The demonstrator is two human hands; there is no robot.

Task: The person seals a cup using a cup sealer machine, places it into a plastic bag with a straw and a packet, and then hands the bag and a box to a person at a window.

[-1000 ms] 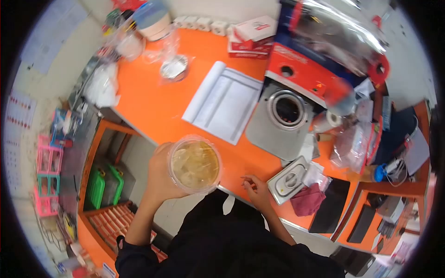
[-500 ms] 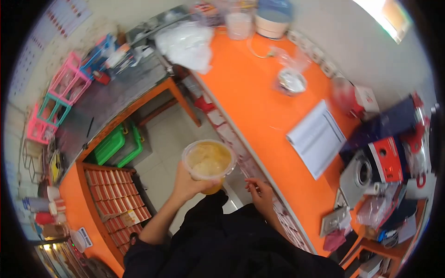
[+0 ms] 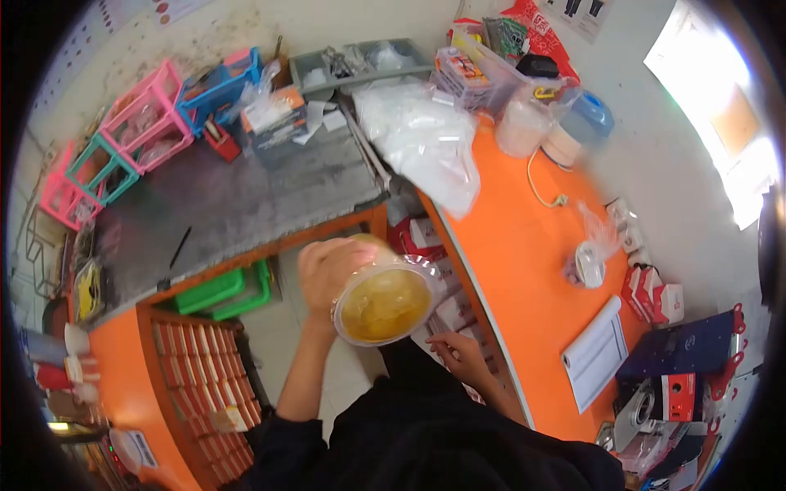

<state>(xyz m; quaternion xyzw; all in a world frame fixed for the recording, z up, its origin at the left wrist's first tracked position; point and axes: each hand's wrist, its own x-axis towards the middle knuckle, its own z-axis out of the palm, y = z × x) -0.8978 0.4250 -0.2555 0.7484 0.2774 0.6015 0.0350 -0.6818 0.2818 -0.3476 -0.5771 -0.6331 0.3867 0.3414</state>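
Observation:
My left hand [image 3: 332, 274] is closed around a clear plastic cup [image 3: 385, 303] of yellow liquid with pale pieces in it. The cup is tipped over, its wide sealed top facing me and its base pointing away. My right hand [image 3: 463, 360] hangs low beside the orange counter [image 3: 516, 270], fingers loosely curled and apart, holding nothing. Below the cup, part of the floor [image 3: 299, 352] shows between the furniture.
A dark-topped table [image 3: 246, 213] with pink and blue baskets [image 3: 147, 114] stands at the left. On the counter are white plastic bags [image 3: 426, 139], a wrapped cup [image 3: 585, 263], a paper pad [image 3: 596, 353] and a blue-lidded container [image 3: 579, 127]. Stacked red-and-white boxes [image 3: 196, 360] fill a lower shelf.
The cup has gone from upright to tipped, with its top turned toward me. My view has shifted, so more of the dark-topped table and back wall shows. My right hand stays by the counter.

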